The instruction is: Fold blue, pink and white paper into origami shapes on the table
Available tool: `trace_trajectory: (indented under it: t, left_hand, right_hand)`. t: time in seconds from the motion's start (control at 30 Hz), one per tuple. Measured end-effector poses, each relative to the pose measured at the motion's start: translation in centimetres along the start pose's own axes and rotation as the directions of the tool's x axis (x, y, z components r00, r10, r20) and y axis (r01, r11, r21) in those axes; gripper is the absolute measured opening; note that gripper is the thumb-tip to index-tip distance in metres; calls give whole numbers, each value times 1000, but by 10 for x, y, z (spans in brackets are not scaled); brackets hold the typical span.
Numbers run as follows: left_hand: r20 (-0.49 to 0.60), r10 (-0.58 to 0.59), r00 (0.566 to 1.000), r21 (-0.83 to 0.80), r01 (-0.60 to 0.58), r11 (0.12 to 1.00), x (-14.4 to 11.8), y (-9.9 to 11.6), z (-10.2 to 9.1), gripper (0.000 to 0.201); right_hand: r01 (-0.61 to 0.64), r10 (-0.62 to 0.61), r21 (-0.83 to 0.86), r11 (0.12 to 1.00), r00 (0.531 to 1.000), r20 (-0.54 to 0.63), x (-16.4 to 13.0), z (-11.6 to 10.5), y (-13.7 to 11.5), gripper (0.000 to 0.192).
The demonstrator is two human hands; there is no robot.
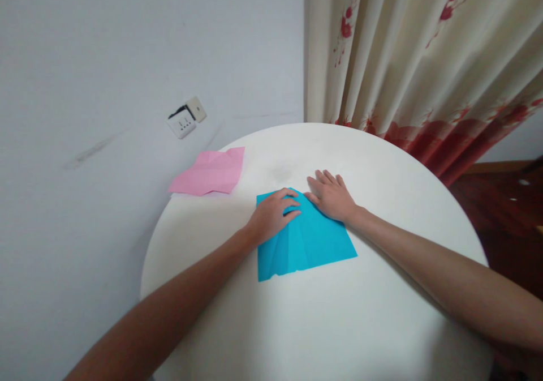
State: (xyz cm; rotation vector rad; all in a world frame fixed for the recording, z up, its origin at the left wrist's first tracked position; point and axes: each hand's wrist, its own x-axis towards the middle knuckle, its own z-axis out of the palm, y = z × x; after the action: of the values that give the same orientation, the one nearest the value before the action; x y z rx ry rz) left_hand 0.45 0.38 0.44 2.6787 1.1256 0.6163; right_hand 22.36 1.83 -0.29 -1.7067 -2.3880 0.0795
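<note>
A sheet of blue paper with crease lines lies on the white round table; its near edge looks slightly torn. My left hand rests on the paper's upper left part, fingers spread and pointing right. Over the paper's upper right edge lies my right hand, flat, with its fingers apart and reaching past the paper onto the table. Neither hand grips anything. Parts of the paper's far and right edges are hidden under the hands.
A creased pink paper lies at the table's far left edge, partly over the rim. Beyond it stands a pale wall with a socket. A cream and red curtain hangs behind the table at the right.
</note>
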Motion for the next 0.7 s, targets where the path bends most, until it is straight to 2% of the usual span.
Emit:
trace_trajectory:
  t: [0.13,0.3,0.57,0.7]
  left_hand:
    - [69,61,996,33,-64,997,-1,-4,3,37]
    - [101,61,993,89,-70,994,-3,-5,3,38]
    - [145,-68,987,213,36,976,-5,-2,4,53]
    - [154,-81,985,221,46,974,-6,-3,5,56]
  right_hand:
    - [-2,2,7,1000,1000,11,0,-1,0,59]
    - [0,0,4,1000,1000,10,0,-1,-1,58]
    - [-5,5,5,1000,1000,3,-1,0,-1,59]
    - [-7,7,2,1000,1000,4,0,0,0,60]
